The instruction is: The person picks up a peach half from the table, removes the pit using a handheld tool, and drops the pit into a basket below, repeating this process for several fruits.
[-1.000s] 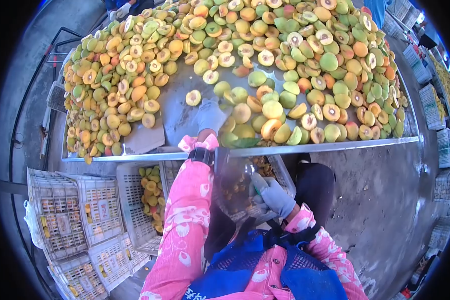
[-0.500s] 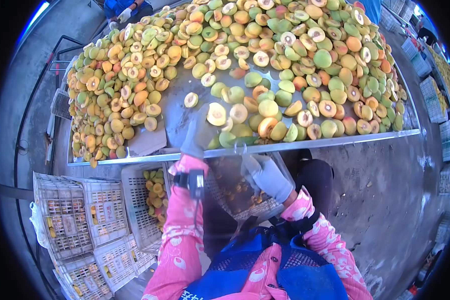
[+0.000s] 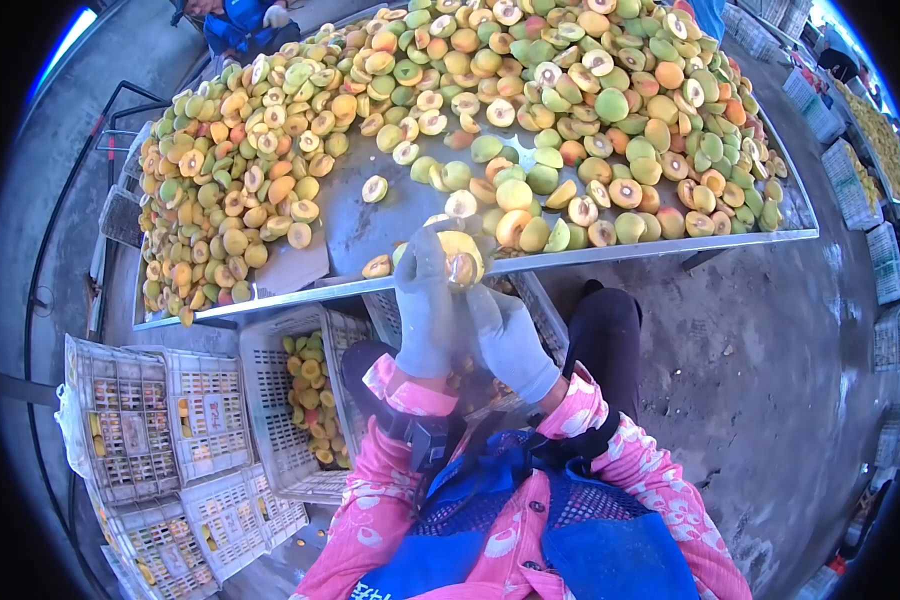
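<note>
My left hand [image 3: 425,295], in a pale glove, is closed on a halved peach [image 3: 460,260] just in front of the table's near edge. The stone shows brown in the cut face, which is turned towards me. Close below the fruit is my right hand [image 3: 513,340], also gloved, its fingers curled together and pointing at the peach. Motion blur hides whether its fingertips hold anything. Just beyond the hands, more peach halves [image 3: 515,195] lie along the edge of the metal table [image 3: 355,235].
A large heap of halved peaches [image 3: 230,190] covers the table's left and back. Below its edge stands a crate of peach halves [image 3: 255,365], beside several stacked white crates [image 3: 210,420]. Another crate [image 3: 540,300] sits between my knees. Another person [image 3: 240,25] is at the far left.
My left hand has come back from the tabletop towards me, bringing a peach half. My right hand has moved left and up to meet it. The view has shifted slightly.
</note>
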A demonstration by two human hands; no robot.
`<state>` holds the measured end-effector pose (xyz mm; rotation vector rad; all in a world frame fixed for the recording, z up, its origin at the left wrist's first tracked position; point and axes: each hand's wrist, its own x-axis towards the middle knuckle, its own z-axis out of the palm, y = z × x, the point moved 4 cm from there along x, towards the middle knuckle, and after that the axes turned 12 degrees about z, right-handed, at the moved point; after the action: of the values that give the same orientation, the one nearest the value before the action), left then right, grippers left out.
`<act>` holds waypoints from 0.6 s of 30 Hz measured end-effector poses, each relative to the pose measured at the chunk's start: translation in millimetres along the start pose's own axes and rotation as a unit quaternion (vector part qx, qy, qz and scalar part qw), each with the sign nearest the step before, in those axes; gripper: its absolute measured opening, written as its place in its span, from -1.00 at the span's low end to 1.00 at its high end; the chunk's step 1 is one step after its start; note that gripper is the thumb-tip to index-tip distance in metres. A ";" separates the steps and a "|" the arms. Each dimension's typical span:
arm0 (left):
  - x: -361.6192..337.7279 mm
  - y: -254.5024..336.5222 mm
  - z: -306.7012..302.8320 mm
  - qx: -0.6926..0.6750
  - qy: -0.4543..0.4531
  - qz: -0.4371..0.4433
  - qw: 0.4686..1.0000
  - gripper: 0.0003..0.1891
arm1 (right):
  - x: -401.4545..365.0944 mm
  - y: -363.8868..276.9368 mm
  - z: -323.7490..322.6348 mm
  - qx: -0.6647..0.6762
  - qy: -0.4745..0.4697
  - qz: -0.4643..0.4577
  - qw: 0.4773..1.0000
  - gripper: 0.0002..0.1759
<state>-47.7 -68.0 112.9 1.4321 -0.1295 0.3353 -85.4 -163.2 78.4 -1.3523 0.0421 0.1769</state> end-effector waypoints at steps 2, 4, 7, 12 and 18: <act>1.3 -6.7 -0.4 -0.022 0.024 -0.011 0.999 -0.46 | -1.8 -1.9 1.3 0.017 -0.008 0.018 1.000 -0.59; 1.0 -4.5 0.6 -0.021 0.006 -0.031 0.999 -0.48 | -3.2 -1.9 4.9 0.065 -0.041 0.106 0.991 -0.55; -2.5 -1.8 9.3 -0.060 -0.017 -0.074 0.995 -0.49 | -15.5 -14.0 -4.2 0.136 -0.171 0.341 0.914 -0.49; -5.1 -5.9 14.4 -0.164 -0.120 -0.008 0.979 -0.64 | -21.7 0.9 3.7 0.430 -0.415 0.459 0.658 -0.35; -30.2 -30.9 -112.7 0.164 0.128 -0.094 0.973 -0.78 | -36.1 55.3 -2.8 0.442 -0.441 0.453 0.636 -0.31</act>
<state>-79.5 35.3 59.0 1.6986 0.2833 0.3934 -129.1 -158.3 29.1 -0.0213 -0.0233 1.4696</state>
